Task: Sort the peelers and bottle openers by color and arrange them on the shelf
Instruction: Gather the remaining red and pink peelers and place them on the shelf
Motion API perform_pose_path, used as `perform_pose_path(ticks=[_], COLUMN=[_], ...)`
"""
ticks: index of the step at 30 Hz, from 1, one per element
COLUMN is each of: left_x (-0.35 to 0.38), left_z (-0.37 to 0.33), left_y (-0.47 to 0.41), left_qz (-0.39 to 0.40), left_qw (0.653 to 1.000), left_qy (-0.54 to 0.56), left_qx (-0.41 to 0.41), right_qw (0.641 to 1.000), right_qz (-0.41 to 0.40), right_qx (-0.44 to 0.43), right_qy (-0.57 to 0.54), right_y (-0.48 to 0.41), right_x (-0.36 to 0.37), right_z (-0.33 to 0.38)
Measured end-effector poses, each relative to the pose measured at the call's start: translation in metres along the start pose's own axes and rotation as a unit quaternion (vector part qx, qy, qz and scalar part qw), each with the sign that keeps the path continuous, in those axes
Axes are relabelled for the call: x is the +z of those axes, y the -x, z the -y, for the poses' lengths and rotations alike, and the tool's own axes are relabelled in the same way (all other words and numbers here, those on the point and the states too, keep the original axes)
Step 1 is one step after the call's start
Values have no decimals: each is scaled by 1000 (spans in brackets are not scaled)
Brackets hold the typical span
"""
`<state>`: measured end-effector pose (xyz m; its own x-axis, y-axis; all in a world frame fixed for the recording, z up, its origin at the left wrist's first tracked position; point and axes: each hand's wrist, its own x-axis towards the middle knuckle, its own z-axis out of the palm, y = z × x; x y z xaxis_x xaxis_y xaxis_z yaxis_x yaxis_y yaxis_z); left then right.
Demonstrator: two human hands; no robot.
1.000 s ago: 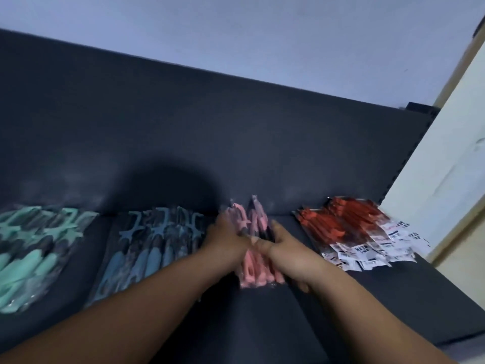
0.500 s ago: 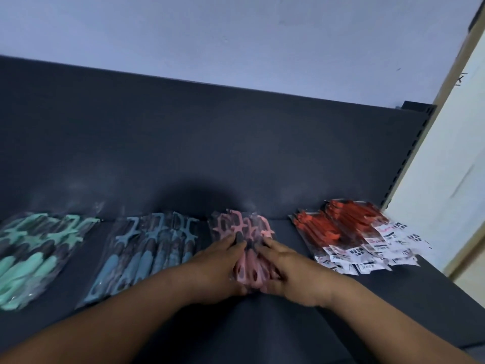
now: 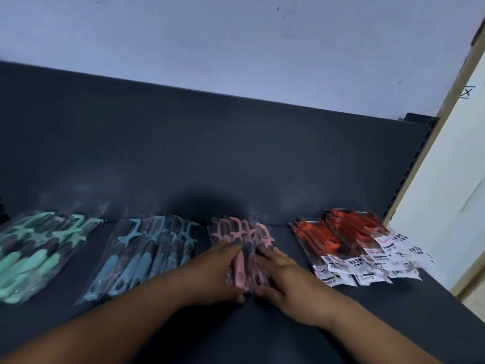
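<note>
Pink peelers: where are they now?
Head view, middle of the shelf: pink peelers sit between blue pile at left and red pile at right, left hand and right hand touching them.

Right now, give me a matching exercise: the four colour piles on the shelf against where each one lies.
Things:
1. mint pile
2. blue pile
3. pink pile
4. red pile

Places:
A. touched by the left hand and right hand
B. far left
C. far right
D. second from left

Pairs: 1-B, 2-D, 3-A, 4-C
</note>
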<state>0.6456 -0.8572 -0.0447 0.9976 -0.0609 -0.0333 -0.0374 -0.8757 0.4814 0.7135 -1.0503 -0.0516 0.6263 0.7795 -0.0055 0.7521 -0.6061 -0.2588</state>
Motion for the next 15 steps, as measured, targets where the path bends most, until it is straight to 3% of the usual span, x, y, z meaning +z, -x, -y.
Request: perform_pose_path(ticks=[8,12,15], left_x=[-8,-23,-40], left_z=[-7,-9,-2], left_y=[2,13,25], left_qz=[9,-17,-77], left_qw=[1000,1000,994], left_qy=[-1,-10,-79], left_qx=[2,12,-5], right_qw=[1000,998,993], right_qz=[13,-60,-106], right_qx=[5,30,28], right_qy=[-11,1,47], right_y=[0,-5,-14], right_x=[-10,-31,-35], right_z=[6,21,39])
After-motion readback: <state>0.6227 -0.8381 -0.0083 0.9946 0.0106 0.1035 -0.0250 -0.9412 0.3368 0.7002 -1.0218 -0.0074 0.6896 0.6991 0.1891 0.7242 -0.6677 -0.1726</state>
